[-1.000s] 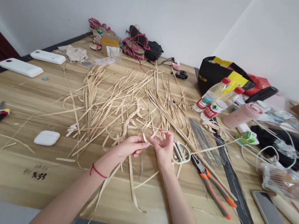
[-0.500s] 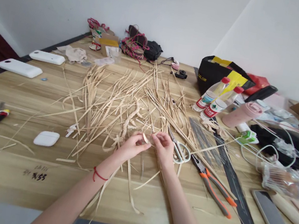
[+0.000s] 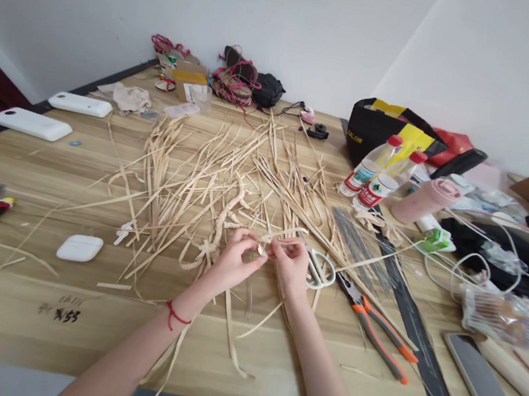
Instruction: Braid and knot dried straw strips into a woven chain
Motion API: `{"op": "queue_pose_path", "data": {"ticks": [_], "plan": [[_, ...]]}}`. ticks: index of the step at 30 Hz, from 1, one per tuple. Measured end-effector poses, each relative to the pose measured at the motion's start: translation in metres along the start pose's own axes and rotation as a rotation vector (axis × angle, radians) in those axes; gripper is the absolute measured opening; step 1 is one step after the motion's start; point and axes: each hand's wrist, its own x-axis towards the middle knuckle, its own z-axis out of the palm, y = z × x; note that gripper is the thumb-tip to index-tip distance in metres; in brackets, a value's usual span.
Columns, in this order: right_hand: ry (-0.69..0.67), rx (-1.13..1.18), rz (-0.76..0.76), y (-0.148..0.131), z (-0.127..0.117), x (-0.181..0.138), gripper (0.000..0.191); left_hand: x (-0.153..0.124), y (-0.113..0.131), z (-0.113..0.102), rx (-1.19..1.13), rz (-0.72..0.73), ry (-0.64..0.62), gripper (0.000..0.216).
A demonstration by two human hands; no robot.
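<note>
Since the earlier frame the right hand [image 3: 290,265] has closed from an open, palm-up spread into a pinch, and both hands have drawn together over the middle of the surface [image 3: 24,320], toward its near edge. The left hand [image 3: 233,261] and the right hand each hold the same pale straw strip [image 3: 283,236] between thumb and fingertips, grips narrow and shut on it. The strip arcs upward between the two pinches, which suggests it is being bent or folded under tension. It is flat, thin, ribbon-like and dry in appearance.

A loose heap of similar strips [image 3: 208,176] fans out from mid-surface toward the far edge, within reach of both hands. A braided length [image 3: 226,219] of the same material lies just beyond the left hand. White-handled scissors [image 3: 320,270] lie just right of the right hand; orange-handled pliers [image 3: 374,329] lie further right, toward the near edge. A small white case [image 3: 80,248] sits well left.
</note>
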Motion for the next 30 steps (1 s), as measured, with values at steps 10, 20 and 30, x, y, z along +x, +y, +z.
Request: {"op": "queue_pose_path", "data": {"ticks": [10, 20, 30], "plan": [[-0.180, 0.025, 0.031, -0.006, 0.003, -0.004, 0.020, 0.006, -0.009, 0.002, -0.099, 0.003, -0.059, 0.017], [-0.128, 0.169, 0.145, -0.013, -0.007, 0.007, 0.029, 0.006, -0.007, -0.001, -0.219, -0.046, -0.088, 0.022], [-0.082, -0.140, -0.194, -0.013, -0.008, 0.001, 0.021, 0.003, -0.005, 0.000, -0.167, 0.017, -0.079, 0.027]]}}
